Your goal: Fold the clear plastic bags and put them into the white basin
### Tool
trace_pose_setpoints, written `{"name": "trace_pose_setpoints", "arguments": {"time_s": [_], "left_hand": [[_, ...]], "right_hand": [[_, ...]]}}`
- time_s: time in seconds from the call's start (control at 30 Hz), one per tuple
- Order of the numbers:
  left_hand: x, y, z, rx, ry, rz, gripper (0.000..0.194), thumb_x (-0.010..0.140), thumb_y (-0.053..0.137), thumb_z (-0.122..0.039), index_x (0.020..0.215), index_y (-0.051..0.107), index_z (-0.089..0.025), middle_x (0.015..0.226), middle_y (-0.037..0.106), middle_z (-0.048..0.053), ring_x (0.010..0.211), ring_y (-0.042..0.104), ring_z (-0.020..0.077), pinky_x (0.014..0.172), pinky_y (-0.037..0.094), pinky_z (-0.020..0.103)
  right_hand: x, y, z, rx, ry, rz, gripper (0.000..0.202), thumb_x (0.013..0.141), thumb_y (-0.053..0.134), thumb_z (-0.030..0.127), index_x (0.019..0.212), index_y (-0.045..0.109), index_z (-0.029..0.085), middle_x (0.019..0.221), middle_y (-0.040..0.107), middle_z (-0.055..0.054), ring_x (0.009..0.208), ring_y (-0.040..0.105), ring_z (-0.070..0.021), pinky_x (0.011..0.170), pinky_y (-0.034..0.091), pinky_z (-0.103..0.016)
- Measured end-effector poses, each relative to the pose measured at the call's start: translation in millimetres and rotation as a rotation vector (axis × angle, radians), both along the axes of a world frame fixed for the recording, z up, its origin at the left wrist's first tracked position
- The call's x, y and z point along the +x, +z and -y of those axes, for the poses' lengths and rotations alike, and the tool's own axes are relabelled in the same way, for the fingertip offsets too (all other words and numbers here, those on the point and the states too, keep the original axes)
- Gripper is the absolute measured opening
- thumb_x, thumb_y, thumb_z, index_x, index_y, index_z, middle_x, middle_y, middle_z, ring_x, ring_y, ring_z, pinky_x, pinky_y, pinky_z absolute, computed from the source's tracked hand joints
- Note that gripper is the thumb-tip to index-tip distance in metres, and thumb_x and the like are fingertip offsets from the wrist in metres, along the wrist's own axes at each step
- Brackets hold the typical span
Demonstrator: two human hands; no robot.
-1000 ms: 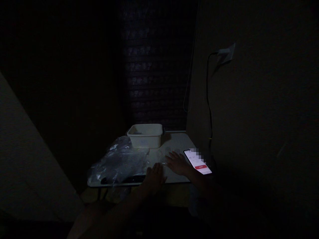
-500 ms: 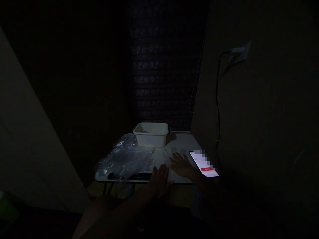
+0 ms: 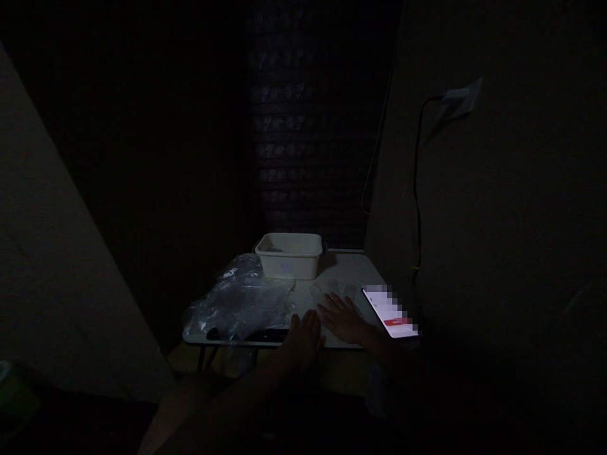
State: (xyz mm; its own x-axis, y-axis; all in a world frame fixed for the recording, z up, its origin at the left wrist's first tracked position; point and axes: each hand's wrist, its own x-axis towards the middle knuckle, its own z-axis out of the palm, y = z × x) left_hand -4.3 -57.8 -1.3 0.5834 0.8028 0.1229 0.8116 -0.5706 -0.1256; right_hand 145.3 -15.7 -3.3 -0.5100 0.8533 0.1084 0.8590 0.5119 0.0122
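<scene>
In the dim head view, my left hand (image 3: pixel 305 336) is at the near edge of a small white table (image 3: pixel 348 266), fingers stretched forward. Close beside it, my right hand (image 3: pixel 344 318) lies flat on the tabletop with its fingers spread. Just beyond the right fingertips are a few faint, clear round items (image 3: pixel 333 285), too dark to name. A crumpled clear plastic bag or sheet (image 3: pixel 241 300) covers the table's left side. Behind it stands a white plastic basin (image 3: pixel 290 266) with grey side handles. I see nothing held in either hand.
A lit phone (image 3: pixel 386 314) lies at the table's right edge, near my right forearm. A dark slot (image 3: pixel 268 335) runs along the front edge. A black cable (image 3: pixel 416 183) hangs from a wall outlet (image 3: pixel 462 100). Behind the table hangs a dark blind (image 3: pixel 284 151).
My right hand has shifted slightly left, nearer my left hand, whose thumb has drawn in a little. The camera view has moved slightly; the basin, plastic and phone stay put on the table.
</scene>
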Motion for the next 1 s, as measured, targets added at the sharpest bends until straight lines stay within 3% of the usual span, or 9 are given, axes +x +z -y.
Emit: {"name": "trace_pose_setpoints", "arguments": {"time_s": [0.27,0.4,0.53,0.6,0.7,0.83,1.0], "left_hand": [[0.1,-7.9,1.6,0.004,0.002,0.001,0.054,0.076,0.006,-0.04,0.116,0.021,-0.008,0.121,0.023,0.015,0.111,0.014,0.0246,0.083,0.014,0.045],[-4.1,-4.4,2.8,-0.013,-0.033,-0.024,0.06,0.073,0.008,-0.047,0.117,0.017,-0.007,0.122,0.019,0.016,0.111,0.011,0.0254,0.084,0.011,0.045],[-7.3,2.7,4.2,-0.076,-0.131,-0.076,0.072,0.066,0.021,-0.055,0.119,0.01,-0.007,0.124,0.013,0.016,0.111,0.007,0.0266,0.084,0.011,0.044],[-7.5,4.6,4.9,-0.109,-0.177,-0.091,0.071,0.066,0.028,-0.051,0.119,0.008,-0.008,0.124,0.011,0.015,0.112,0.007,0.0263,0.084,0.014,0.044],[-5.3,5.5,5.8,-0.111,-0.206,-0.055,0.056,0.072,0.027,-0.035,0.119,0.009,-0.01,0.124,0.014,0.013,0.112,0.01,0.0227,0.084,0.017,0.041],[-0.6,10.6,6.7,-0.081,-0.249,0.022,0.042,0.073,0.027,-0.02,0.114,0.024,-0.013,0.12,0.028,0.01,0.109,0.022,0.0185,0.086,0.016,0.039],[1.1,25.3,4.2,-0.132,-0.259,0.297,0.033,0.073,0.029,-0.017,0.104,0.039,-0.016,0.109,0.042,0.006,0.098,0.037,0.015,0.083,0.024,0.03]], "right_hand": [[4.4,2.1,-11.1,0.062,-0.142,0.03,0.052,0.074,0.01,0.047,0.116,0.026,0.021,0.124,0.019,-0.006,0.112,0.007,-0.0224,0.085,0.002,-0.047],[6.9,5.0,-16.1,0.101,-0.194,0.009,0.052,0.073,0.011,0.047,0.115,0.028,0.021,0.123,0.021,-0.006,0.112,0.009,-0.0229,0.085,0.005,-0.047],[17.2,13.9,-17.3,0.122,-0.218,-0.037,0.047,0.075,0.016,0.043,0.117,0.023,0.022,0.123,0.021,-0.006,0.112,0.011,-0.0228,0.084,0.011,-0.046],[26.2,19.1,-17.2,0.102,-0.218,-0.056,0.045,0.075,0.019,0.04,0.116,0.025,0.022,0.122,0.025,-0.006,0.111,0.014,-0.0225,0.083,0.014,-0.046],[40.8,25.3,-16.6,0.032,-0.15,-0.104,0.039,0.075,0.023,0.03,0.111,0.035,0.02,0.114,0.038,-0.006,0.106,0.027,-0.0195,0.084,0.02,-0.042],[58.1,27.5,-12.4,-0.071,-0.065,-0.234,0.041,0.068,0.026,0.015,0.104,0.044,0.018,0.101,0.05,-0.004,0.09,0.045,-0.0144,0.079,0.031,-0.03],[83.3,16.9,3.6,-0.071,-0.032,-0.21,0.049,0.062,0.026,0.009,0.107,0.04,0.018,0.109,0.044,-0.002,0.098,0.039,-0.0131,0.087,0.023,-0.03]]}}
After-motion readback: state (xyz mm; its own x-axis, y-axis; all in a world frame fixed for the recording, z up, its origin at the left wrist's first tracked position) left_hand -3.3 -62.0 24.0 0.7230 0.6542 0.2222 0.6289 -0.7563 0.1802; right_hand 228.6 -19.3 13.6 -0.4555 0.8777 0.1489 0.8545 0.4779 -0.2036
